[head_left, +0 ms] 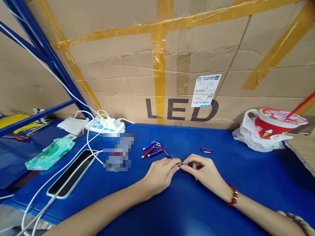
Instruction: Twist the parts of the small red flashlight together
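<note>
My left hand [161, 175] pinches a small dark-and-silver flashlight [179, 164], mostly hidden inside the fingers. Thumb and index finger of my right hand [203, 170] are closed on its other end, so both hands meet over the table. Just beyond my left hand lie a blue keychain flashlight [149, 145], a red one [148, 152] and a purple one [155, 153], each with a carabiner clip. A loose red carabiner [206, 150] rests on the table past my right hand.
The blue table [197, 209] meets a large taped cardboard box [118, 75]. At left are a phone [71, 175] under white cables, a power strip [105, 127], a tissue pack [50, 153] and a pixelated item [119, 152]. A red cup [278, 126] in a plastic bag stands right.
</note>
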`<state>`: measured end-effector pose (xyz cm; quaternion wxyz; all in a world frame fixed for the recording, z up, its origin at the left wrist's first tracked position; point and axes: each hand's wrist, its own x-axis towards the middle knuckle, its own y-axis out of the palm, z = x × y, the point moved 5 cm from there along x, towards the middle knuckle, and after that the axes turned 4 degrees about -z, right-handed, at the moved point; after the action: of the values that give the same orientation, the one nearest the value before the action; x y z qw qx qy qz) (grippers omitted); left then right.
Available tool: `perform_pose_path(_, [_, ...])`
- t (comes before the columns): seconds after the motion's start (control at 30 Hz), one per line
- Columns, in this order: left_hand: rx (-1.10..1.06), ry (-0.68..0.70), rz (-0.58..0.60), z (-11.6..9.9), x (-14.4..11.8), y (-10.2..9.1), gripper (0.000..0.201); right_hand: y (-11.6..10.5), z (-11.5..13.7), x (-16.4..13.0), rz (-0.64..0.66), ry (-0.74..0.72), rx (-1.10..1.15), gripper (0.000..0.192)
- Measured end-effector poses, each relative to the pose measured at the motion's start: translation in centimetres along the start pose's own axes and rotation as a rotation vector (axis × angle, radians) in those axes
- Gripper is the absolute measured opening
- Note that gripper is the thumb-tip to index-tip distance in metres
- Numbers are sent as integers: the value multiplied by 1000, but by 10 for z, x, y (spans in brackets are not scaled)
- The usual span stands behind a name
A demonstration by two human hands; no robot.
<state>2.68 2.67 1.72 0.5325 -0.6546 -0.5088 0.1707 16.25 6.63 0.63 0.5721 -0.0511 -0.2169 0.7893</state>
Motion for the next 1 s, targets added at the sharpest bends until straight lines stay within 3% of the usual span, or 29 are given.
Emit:
perform_pose_path(0.2, [-69, -51, -36, 4, 0, -4, 22, -7, 15, -5, -155, -319, -98, 26])
perform_pose_path(0.43, [-139, -2, 45, 2, 1, -2, 15, -10, 22, -8, -111, -499, -193, 25])
perform_pose_path(0.53, [-148, 2, 63, 3, 1, -1, 9, -8, 20, -6, -70, -464, -142, 26])
perform_pose_path(1.0, [-128, 106, 28, 5, -1, 4, 14, 3, 1, -1, 80, 22, -60, 23])
